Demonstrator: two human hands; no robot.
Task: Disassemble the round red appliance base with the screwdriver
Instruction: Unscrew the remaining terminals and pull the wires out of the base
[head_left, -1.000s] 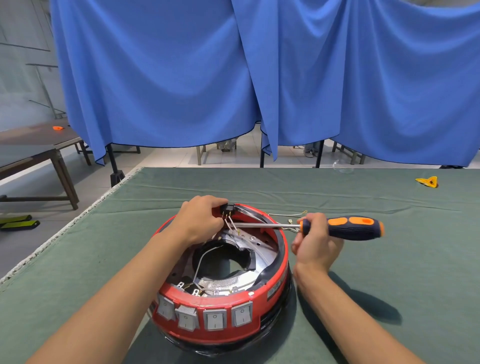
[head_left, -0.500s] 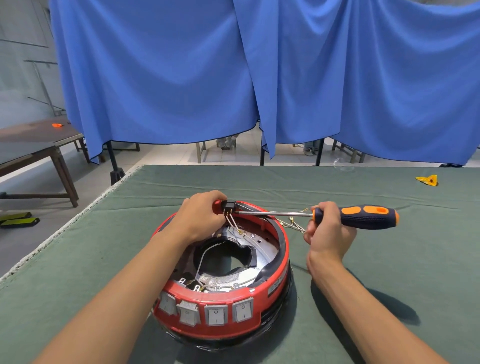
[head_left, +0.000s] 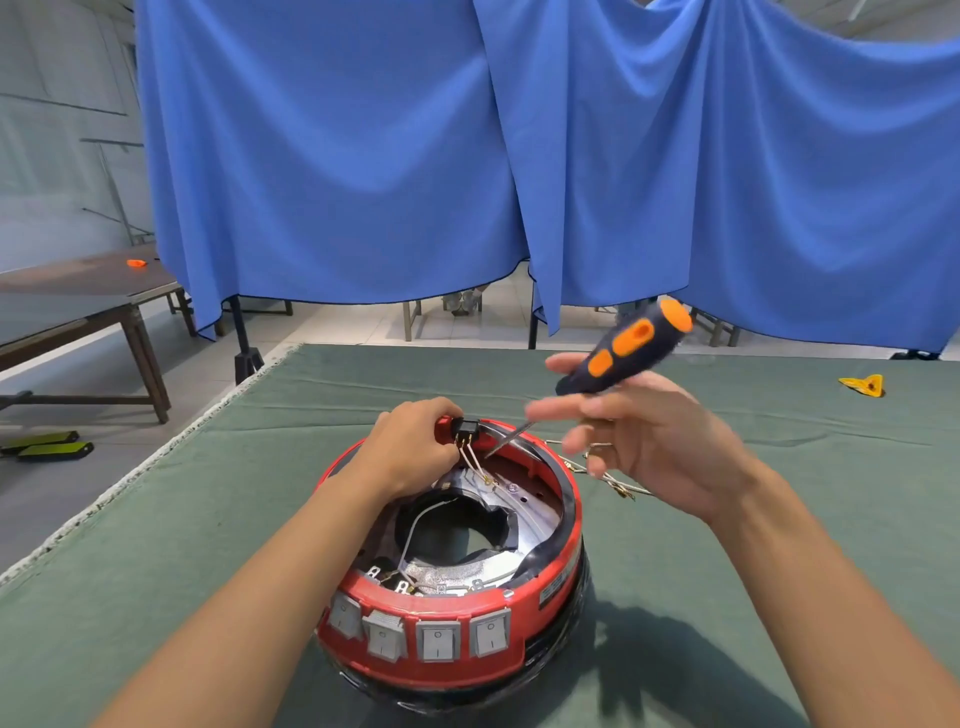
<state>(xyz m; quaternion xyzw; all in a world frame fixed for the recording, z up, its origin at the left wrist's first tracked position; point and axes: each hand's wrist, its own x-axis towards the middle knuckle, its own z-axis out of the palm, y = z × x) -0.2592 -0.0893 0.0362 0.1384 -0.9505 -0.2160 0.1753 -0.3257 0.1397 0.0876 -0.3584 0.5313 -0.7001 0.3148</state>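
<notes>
The round red appliance base (head_left: 452, 649) stands on the green cloth, open side up, with several grey rocker switches across its near wall. My left hand (head_left: 410, 441) grips the far rim beside a small black switch block (head_left: 464, 428) with thin wires hanging from it. My right hand (head_left: 649, 441), blurred by motion, holds the screwdriver (head_left: 628, 343) by its black and orange handle between thumb and fingers. The handle tilts up to the right, and the metal tip points down-left, close to the switch block.
Loose wires with metal clips (head_left: 613, 483) lie on the green tablecloth (head_left: 156, 571) just right of the base. A yellow piece (head_left: 865, 385) sits far right. A blue curtain (head_left: 363, 182) hangs behind the table, and a wooden side table (head_left: 78, 301) stands at left.
The screwdriver has swung from lying level across the base to tilting steeply, handle up. My right hand rose and shifted its hold. My left hand stays on the far rim.
</notes>
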